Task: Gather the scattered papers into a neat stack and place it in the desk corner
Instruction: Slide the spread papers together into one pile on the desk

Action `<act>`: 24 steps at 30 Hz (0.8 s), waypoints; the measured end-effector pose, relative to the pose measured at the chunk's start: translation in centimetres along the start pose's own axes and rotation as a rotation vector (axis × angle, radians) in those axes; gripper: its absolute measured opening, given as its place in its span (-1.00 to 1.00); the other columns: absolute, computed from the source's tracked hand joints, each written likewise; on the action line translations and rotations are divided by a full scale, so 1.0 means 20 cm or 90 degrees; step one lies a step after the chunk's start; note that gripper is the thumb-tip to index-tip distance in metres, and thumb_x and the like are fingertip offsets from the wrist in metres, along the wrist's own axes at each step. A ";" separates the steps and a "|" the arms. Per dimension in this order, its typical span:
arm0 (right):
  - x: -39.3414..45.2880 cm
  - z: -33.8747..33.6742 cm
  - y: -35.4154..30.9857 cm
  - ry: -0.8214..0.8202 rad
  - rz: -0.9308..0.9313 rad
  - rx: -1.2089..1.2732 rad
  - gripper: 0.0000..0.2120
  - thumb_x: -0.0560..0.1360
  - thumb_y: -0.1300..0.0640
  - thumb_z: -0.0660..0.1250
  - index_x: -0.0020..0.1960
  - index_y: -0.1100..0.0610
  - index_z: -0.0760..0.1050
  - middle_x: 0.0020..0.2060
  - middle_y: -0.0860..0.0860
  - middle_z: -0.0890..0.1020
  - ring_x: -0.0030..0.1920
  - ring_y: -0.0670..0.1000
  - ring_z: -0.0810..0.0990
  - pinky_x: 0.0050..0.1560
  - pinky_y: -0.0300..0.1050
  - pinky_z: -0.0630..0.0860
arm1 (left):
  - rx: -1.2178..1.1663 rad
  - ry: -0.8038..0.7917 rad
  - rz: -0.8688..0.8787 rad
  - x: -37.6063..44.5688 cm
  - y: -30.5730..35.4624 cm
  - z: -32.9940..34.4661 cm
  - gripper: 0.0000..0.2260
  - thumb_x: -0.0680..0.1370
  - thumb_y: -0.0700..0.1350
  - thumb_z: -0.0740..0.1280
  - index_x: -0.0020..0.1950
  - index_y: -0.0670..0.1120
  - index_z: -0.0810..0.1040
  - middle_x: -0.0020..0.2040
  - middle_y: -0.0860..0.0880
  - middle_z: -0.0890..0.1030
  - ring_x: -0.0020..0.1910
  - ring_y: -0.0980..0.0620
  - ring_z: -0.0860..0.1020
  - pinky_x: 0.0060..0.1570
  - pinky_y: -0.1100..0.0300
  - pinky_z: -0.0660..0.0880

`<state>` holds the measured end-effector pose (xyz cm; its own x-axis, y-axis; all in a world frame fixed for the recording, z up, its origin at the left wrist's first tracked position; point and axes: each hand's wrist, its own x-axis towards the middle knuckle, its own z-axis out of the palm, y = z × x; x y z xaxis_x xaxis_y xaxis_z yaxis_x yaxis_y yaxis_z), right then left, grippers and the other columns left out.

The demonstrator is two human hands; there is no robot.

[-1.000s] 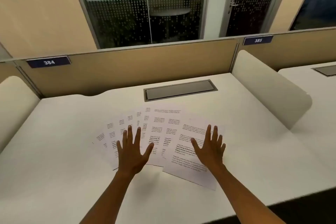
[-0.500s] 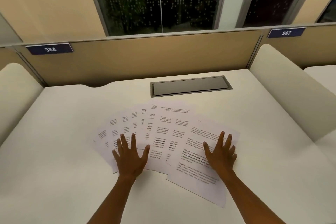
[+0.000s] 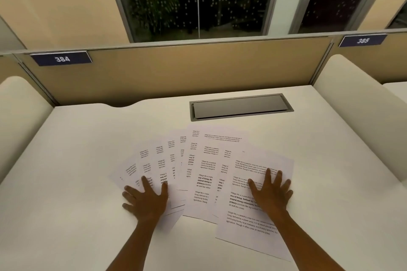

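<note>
Beyond the fanned papers (image 3: 204, 174), a closed cable hatch (image 3: 241, 106).

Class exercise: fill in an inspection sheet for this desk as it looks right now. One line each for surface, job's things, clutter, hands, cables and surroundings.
Surface: white desk, mostly bare, with a closed grey cable hatch near the back.
Job's things: printed papers fanned out and overlapping, not yet stacked.
Clutter: nothing seen.
Hands: left hand flat on the fan's left end; right hand flat on the rightmost sheet; no grip on any sheet.
Cables: nothing seen.
Surroundings: tan partition with signs 384 and 385; glass wall behind.
</note>
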<state>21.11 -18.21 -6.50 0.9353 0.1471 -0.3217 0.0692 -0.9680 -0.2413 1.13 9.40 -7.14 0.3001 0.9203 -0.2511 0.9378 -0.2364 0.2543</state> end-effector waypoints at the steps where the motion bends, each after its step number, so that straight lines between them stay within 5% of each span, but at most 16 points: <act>1: 0.00 0.01 -0.02 -0.006 -0.005 -0.010 -0.16 0.47 -0.44 0.02 0.58 -0.01 -0.09 0.58 0.14 -0.12 0.54 0.34 -0.16 0.51 0.32 -0.09 | 0.013 -0.001 0.018 0.01 -0.01 0.01 -0.24 0.48 0.40 0.09 0.57 0.02 0.11 0.55 -0.37 -0.05 0.54 -0.33 -0.08 0.44 -0.29 -0.02; 17: 0.08 0.06 -0.32 -0.023 -0.063 -0.016 -0.15 0.45 -0.45 0.07 0.58 -0.05 -0.04 0.58 0.12 -0.15 0.54 0.34 -0.21 0.51 0.33 -0.13 | -0.025 -0.011 0.194 0.11 0.06 0.00 -0.31 0.52 0.31 0.16 0.55 0.00 0.18 0.56 -0.34 -0.05 0.56 -0.28 -0.08 0.51 -0.17 -0.03; 24: 0.09 0.08 -0.44 -0.050 -0.111 -0.018 -0.17 0.46 -0.44 0.07 0.58 -0.07 -0.05 0.59 0.10 -0.16 0.55 0.32 -0.22 0.53 0.30 -0.13 | -0.048 -0.018 0.274 0.09 0.15 0.03 -0.13 0.36 0.44 -0.13 0.53 -0.03 0.23 0.58 -0.29 0.01 0.57 -0.24 -0.04 0.50 -0.15 0.00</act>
<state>21.60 -9.12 -6.39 0.8782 0.3274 -0.3486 0.2387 -0.9317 -0.2736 4.56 10.13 -7.35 0.6670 0.7333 -0.1322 0.7108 -0.5729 0.4082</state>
